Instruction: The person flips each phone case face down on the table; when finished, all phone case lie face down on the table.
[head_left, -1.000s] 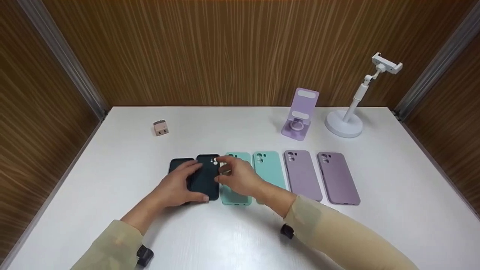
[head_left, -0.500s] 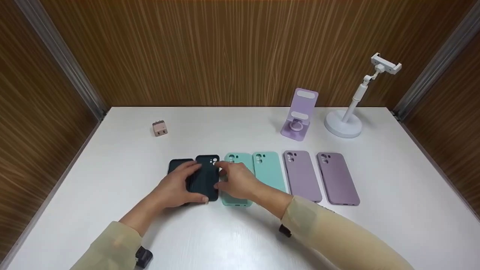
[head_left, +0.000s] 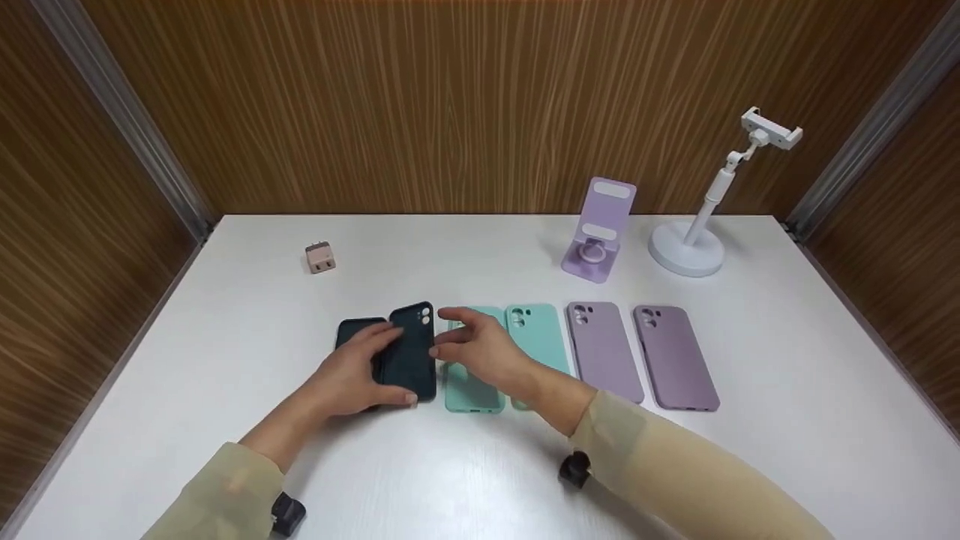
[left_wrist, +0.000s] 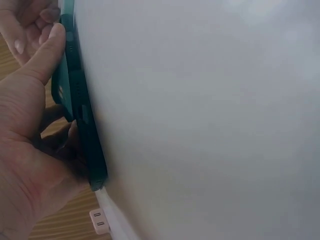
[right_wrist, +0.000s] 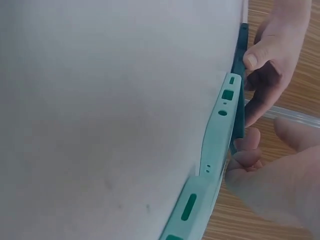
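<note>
Two dark green phone cases lie side by side at the left end of a row. My left hand (head_left: 351, 377) spans them, its fingertips on the face of the right dark phone case (head_left: 409, 358) and its thumb at that case's lower edge. This case is tilted, its right side raised. The left dark phone case (head_left: 351, 328) is mostly hidden under my hand. My right hand (head_left: 484, 354) has its thumb tip and a bent finger at the tilted case's right edge; its index finger points out apart from it. Below that hand lies a mint phone case (right_wrist: 220, 125).
A second mint case (head_left: 538, 337) and two purple cases, one lighter (head_left: 606, 349) and one darker (head_left: 676, 356), continue the row rightward. Behind stand a pink charger plug (head_left: 320, 257), a lilac phone stand (head_left: 604, 210) and a white phone holder (head_left: 688, 247). Wood-patterned panels enclose the white table (head_left: 187, 360).
The right dark case has tipped up along its right side. My right index finger has come off its camera cutout and straightened. My left hand has stayed in place.
</note>
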